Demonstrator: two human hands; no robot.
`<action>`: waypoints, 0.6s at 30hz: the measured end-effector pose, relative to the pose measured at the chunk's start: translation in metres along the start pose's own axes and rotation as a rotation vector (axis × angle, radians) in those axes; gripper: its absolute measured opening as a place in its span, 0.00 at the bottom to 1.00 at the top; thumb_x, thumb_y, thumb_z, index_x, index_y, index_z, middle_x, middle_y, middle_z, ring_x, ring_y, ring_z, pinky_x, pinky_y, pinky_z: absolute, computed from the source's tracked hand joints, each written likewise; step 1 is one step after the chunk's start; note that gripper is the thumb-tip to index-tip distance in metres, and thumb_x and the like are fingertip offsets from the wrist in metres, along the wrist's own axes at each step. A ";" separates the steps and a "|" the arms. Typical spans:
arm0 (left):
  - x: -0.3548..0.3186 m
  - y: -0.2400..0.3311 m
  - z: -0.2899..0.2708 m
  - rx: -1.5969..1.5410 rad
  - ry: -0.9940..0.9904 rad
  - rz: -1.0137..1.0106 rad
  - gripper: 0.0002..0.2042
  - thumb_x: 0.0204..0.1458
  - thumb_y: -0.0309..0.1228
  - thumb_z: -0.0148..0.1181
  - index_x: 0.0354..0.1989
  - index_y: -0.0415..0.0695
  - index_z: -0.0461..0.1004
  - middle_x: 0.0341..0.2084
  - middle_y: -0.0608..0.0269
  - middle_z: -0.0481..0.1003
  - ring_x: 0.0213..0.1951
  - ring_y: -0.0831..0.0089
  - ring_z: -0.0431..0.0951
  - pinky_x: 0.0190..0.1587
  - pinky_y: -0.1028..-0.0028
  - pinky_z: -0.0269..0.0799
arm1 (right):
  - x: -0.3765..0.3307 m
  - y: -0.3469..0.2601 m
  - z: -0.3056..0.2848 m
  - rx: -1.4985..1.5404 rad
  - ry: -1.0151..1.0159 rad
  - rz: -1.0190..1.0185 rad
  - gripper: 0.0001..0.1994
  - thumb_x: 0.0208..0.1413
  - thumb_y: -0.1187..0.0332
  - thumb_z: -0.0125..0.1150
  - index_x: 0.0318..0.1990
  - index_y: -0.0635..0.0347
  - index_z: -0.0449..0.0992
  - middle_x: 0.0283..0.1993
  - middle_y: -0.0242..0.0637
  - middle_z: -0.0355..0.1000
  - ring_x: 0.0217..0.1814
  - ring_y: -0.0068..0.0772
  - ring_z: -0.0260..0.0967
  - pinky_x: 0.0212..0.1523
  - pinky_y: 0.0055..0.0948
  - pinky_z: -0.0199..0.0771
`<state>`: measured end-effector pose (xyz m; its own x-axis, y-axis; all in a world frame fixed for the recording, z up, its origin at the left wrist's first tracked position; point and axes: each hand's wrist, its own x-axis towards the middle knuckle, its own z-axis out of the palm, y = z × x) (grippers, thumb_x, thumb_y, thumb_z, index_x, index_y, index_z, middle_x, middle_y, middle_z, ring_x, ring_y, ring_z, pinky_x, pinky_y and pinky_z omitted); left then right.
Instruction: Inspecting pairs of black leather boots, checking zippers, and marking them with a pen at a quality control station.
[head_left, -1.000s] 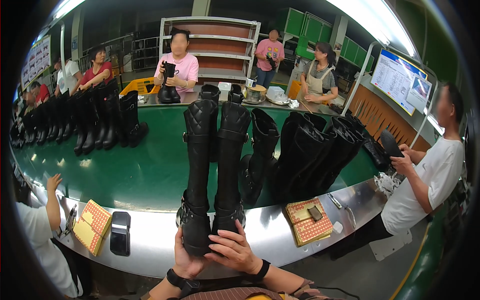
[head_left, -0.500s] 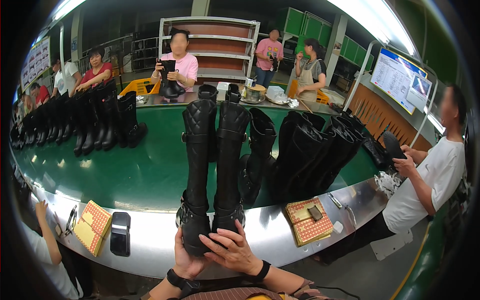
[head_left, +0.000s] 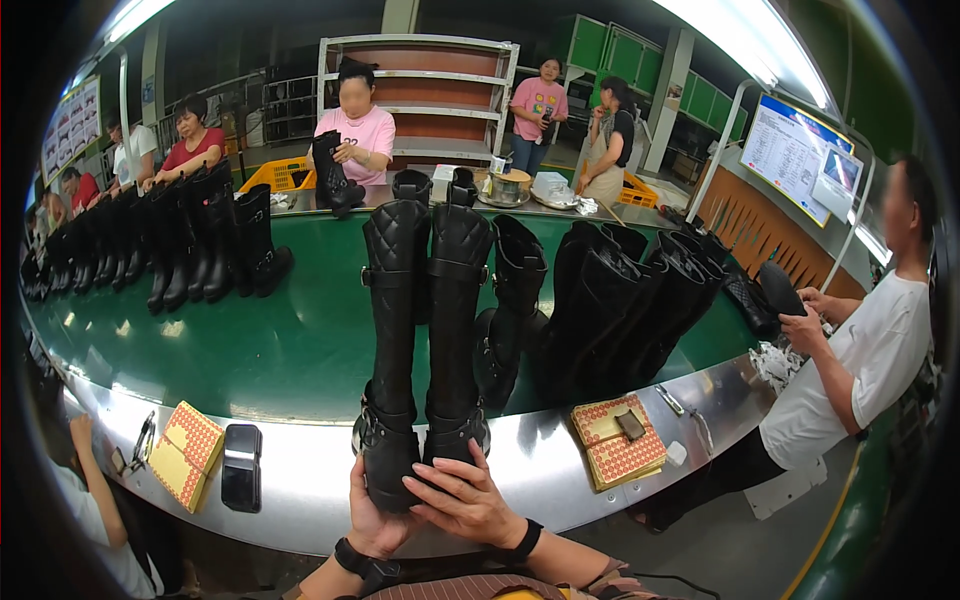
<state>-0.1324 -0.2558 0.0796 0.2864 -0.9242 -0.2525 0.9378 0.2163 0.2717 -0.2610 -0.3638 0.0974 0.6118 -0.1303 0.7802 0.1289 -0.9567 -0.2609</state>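
The left hand [head_left: 372,512] comes up from the lower edge, palm cupped under the foot of the left tall black boot [head_left: 392,350], fingers wrapped round its sole. The right hand [head_left: 462,500] lies across the toe of the right tall black boot [head_left: 456,340], fingers spread and curled over it. Both boots stand upright, side by side and touching, at the steel rim [head_left: 300,480] of the green conveyor belt [head_left: 280,340], directly before the person.

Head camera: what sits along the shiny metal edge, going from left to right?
Scissors → patterned box → black phone → held boots with both hands → red dotted box.
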 end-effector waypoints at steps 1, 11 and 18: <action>0.000 0.000 0.000 0.007 0.003 0.005 0.33 0.59 0.63 0.38 0.60 0.51 0.70 0.55 0.61 0.74 0.54 0.64 0.75 0.54 0.58 0.72 | 0.000 0.000 -0.001 0.009 -0.012 0.002 0.24 0.53 0.60 0.68 0.60 0.46 0.75 0.64 0.24 0.68 0.68 0.26 0.59 0.75 0.51 0.41; 0.000 -0.002 0.001 0.018 -0.008 0.038 0.33 0.60 0.61 0.37 0.61 0.48 0.69 0.56 0.58 0.74 0.56 0.61 0.74 0.60 0.58 0.69 | -0.002 0.001 -0.003 0.045 -0.006 -0.005 0.23 0.54 0.61 0.68 0.59 0.47 0.77 0.65 0.25 0.69 0.68 0.27 0.59 0.75 0.51 0.42; -0.001 0.000 0.003 -0.047 -0.049 -0.024 0.34 0.59 0.62 0.38 0.62 0.49 0.68 0.57 0.59 0.73 0.58 0.60 0.73 0.61 0.53 0.67 | -0.002 0.002 0.000 -0.007 0.145 -0.023 0.30 0.47 0.61 0.74 0.61 0.50 0.74 0.67 0.37 0.64 0.71 0.36 0.56 0.74 0.50 0.46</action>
<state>-0.1333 -0.2562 0.0824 0.2551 -0.9434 -0.2120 0.9526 0.2076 0.2224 -0.2619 -0.3656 0.0948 0.4894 -0.1437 0.8601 0.1361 -0.9617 -0.2381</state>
